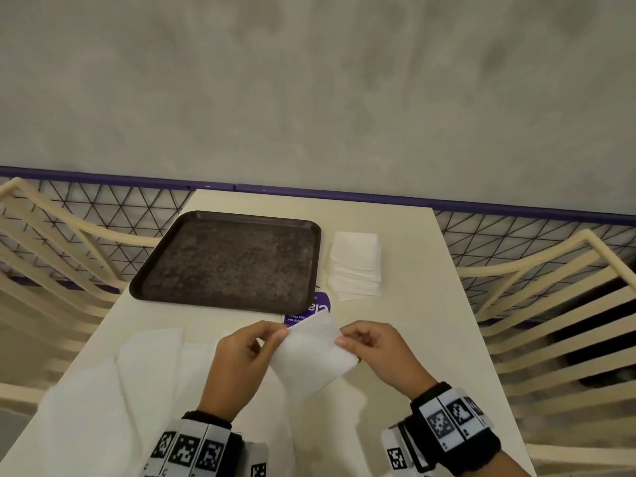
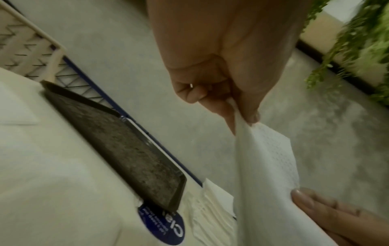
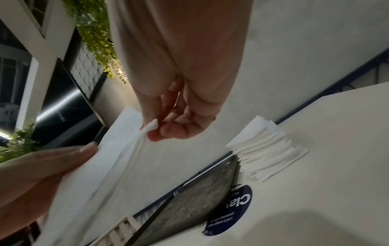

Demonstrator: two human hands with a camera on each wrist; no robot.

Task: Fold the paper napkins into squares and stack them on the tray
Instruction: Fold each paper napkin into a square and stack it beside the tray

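Both hands hold one white paper napkin (image 1: 311, 356) lifted above the near part of the table. My left hand (image 1: 272, 335) pinches its upper left corner, and the napkin (image 2: 267, 166) hangs down from that pinch. My right hand (image 1: 344, 340) pinches the right corner, where the napkin (image 3: 118, 149) shows doubled layers. The dark tray (image 1: 227, 259) lies bare at the far left of the table. A stack of white napkins (image 1: 354, 266) stands to the right of the tray.
A round purple sticker (image 1: 311, 309) lies on the cream table (image 1: 406, 339) just in front of the tray. Other unfolded white napkins (image 1: 103, 390) spread over the near left. Cream slatted chairs (image 1: 557, 304) flank the table on both sides.
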